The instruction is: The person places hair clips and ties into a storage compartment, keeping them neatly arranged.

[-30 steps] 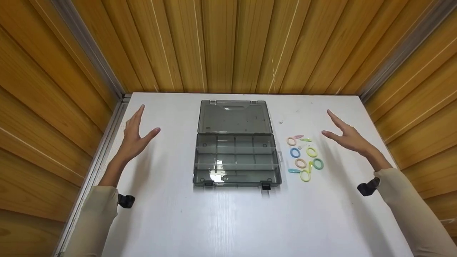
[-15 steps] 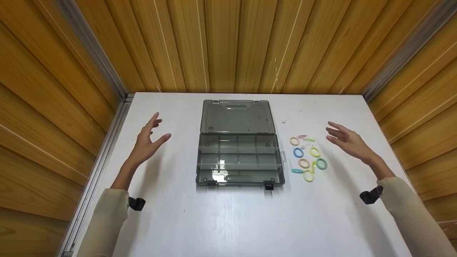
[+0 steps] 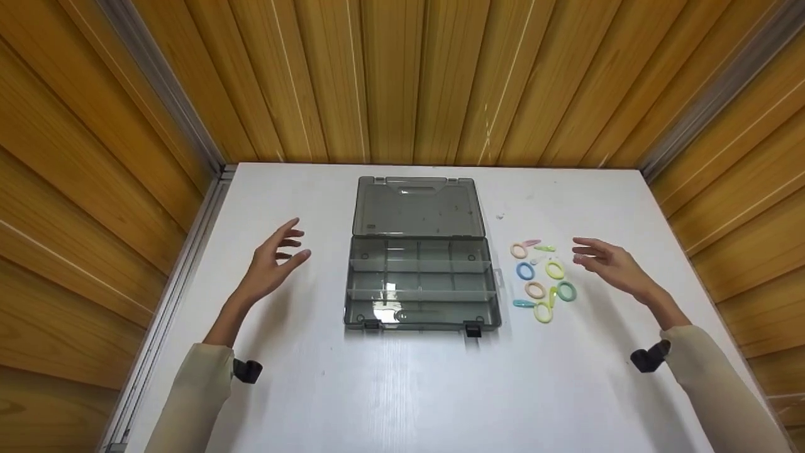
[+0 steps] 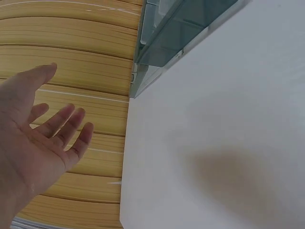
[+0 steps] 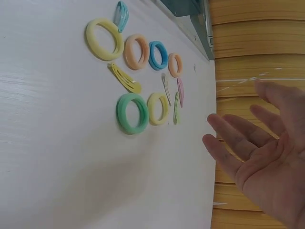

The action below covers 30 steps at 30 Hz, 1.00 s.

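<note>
A smoky clear plastic compartment box (image 3: 420, 280) lies on the white table with its lid (image 3: 418, 207) folded back. Its divided sections hold nothing visible. To its right lie several hair ties, among them a blue one (image 3: 526, 271), a green one (image 5: 132, 113) and a peach one (image 5: 137, 51). Snap hair clips are scattered among them, including a yellow clip (image 5: 125, 78), a blue clip (image 5: 121, 16) and a pink clip (image 5: 180, 92). My left hand (image 3: 270, 267) hovers left of the box, fingers loosely bent. My right hand (image 3: 613, 264) hovers just right of the hair ties, holding nothing.
The white table (image 3: 402, 390) backs onto a wood-patterned wall (image 3: 402, 82), with similar panels at both sides. A metal frame rail (image 3: 182, 277) runs along the table's left edge. A tiny clear scrap (image 3: 500, 217) lies right of the lid.
Both hands have come lower and nearer the front, and the left has also moved right toward the box. Their fingers have relaxed from a wide spread. The box, hair ties and clips stay put.
</note>
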Available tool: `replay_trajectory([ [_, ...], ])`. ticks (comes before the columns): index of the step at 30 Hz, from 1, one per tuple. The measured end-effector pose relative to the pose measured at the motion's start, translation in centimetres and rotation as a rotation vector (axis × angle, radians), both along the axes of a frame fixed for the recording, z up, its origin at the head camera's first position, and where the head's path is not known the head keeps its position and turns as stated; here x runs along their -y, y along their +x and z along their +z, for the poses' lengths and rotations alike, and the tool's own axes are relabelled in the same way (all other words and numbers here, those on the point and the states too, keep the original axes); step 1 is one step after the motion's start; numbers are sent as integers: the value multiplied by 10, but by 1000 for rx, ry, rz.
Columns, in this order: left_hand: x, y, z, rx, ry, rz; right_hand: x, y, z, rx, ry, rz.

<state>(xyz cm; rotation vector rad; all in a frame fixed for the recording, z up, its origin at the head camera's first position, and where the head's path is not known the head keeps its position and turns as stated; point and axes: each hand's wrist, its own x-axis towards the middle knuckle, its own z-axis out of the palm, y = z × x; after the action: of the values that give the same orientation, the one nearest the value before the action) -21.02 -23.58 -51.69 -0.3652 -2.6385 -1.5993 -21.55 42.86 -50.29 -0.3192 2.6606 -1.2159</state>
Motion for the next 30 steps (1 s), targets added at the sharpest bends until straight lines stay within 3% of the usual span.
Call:
replay_trajectory([
  [8,-10,7,-18,16,-12,-47,-13,8,-19,-40,19,-2],
  [21,-27,14,-47,81,-7,-161,-17,15,-52,32,74,-70],
  [30,-44,16,-59,104,39,-188,-9,15,-61,-4,170,-99],
])
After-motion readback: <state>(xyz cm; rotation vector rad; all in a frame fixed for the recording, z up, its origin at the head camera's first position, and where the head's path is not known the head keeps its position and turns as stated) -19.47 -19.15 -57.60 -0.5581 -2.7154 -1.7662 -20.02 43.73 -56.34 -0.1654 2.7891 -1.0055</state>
